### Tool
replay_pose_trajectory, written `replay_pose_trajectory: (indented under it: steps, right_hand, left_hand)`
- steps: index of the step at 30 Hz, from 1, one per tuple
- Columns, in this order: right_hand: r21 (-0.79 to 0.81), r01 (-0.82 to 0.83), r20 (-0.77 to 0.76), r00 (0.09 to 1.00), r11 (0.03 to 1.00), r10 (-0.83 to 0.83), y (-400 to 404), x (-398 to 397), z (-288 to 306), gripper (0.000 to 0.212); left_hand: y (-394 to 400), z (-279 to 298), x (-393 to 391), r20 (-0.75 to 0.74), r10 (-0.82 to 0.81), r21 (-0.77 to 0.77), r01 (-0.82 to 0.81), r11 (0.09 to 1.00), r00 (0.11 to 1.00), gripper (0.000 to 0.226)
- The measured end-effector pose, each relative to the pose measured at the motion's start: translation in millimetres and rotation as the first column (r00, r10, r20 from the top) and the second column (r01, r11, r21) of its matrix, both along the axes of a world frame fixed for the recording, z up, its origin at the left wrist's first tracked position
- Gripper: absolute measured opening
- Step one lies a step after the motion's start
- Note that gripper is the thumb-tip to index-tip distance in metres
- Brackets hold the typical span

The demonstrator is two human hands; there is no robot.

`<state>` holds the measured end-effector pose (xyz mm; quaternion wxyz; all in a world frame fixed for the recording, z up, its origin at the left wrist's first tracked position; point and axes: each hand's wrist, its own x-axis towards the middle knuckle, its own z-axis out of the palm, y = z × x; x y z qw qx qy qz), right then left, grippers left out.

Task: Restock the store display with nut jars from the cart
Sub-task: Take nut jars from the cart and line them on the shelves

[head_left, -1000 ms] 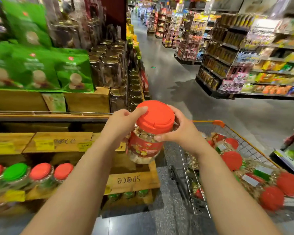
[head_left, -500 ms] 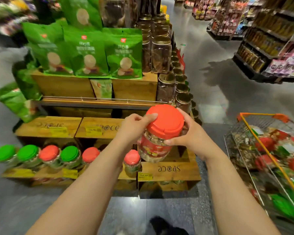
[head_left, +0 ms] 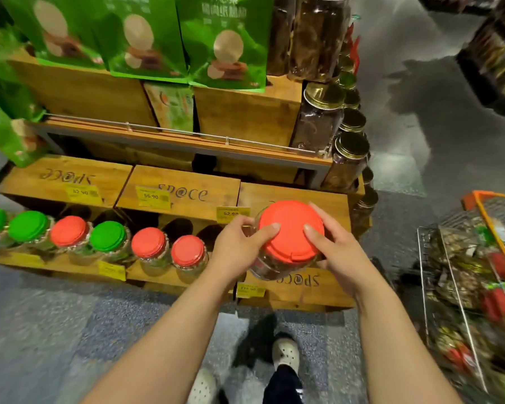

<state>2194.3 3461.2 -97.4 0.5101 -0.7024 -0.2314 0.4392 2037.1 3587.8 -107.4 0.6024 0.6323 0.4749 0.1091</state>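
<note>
I hold a clear nut jar with a red lid (head_left: 291, 232) upright in both hands, seen from above. My left hand (head_left: 236, 249) grips its left side and my right hand (head_left: 336, 252) its right side, thumbs on the lid. The jar hangs above the right end of the low wooden display ledge (head_left: 169, 275). On that ledge stands a row of jars with green lids (head_left: 107, 236) and red lids (head_left: 187, 251). The wire cart (head_left: 475, 275) with more red-lidded jars is at the right edge.
Wooden crates (head_left: 181, 188) with yellow price tags sit behind the jar row. Above them a shelf carries green snack bags (head_left: 225, 42) and gold-lidded glass jars (head_left: 324, 112). My feet in white shoes (head_left: 286, 352) stand on the grey floor just before the display.
My view has turned left and down from the cart toward the display. The jar has travelled with both hands, lower and closer to the ledge at the right end of the row.
</note>
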Motion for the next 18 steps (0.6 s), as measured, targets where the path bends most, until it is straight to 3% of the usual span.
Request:
replay_pose_trajectory:
  steps: [3,8,12,18]
  right_hand:
    - [-0.010,0.047,-0.046,0.998,0.999,-0.048,5,13,-36,0.058]
    - [-0.040,0.156,-0.108,0.981,0.987,-0.160,8,31,-97,0.071]
    - [-0.063,0.188,-0.138,0.971,0.980,-0.196,7,43,-151,0.067]
    - [-0.124,0.182,-0.209,0.956,0.975,-0.205,0,48,-220,0.074]
  left_hand:
    - [7,-38,13,-0.035,-0.029,0.004,0.029,1.000,0.999,0.058]
    - [11,-97,35,-0.012,-0.055,-0.054,0.054,0.997,0.998,0.047]
    - [9,-155,47,0.040,-0.019,-0.129,0.024,0.991,0.999,0.043]
    - [-4,-229,49,0.089,0.063,-0.274,-0.036,0.961,0.994,0.061]
